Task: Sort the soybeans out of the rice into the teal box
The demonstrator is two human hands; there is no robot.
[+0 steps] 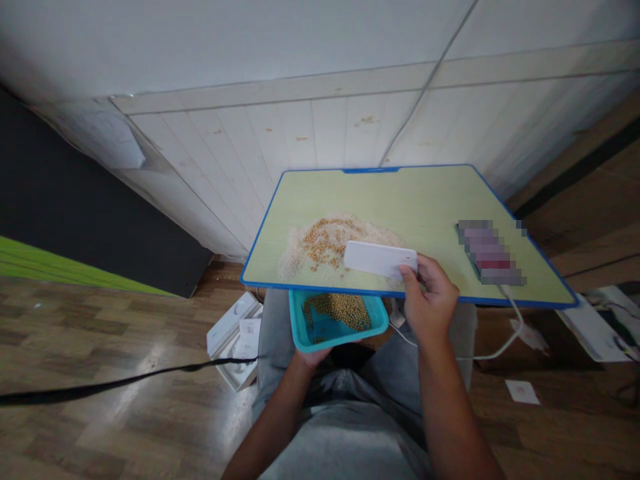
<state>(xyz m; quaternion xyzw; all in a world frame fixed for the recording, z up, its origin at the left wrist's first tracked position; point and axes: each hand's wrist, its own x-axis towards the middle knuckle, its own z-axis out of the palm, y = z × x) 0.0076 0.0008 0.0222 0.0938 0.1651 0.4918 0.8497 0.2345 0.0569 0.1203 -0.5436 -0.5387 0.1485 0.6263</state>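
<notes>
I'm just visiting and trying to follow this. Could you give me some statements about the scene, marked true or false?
1. The right hand grips a flat white piece. True.
2. The left hand is partly hidden beneath the turquoise tray. True.
3. The turquoise tray has nothing in it. False: it holds round tan beans.
4. Yellow beans lie among pale grains on the table. True.
5. The table has a red rim. False: its rim is blue.
6. The pixelated object lies left of the pale grains. False: it lies to their right.

Dim, soft light puts glare on the floor (pixel 145 347); edges look stretched
</notes>
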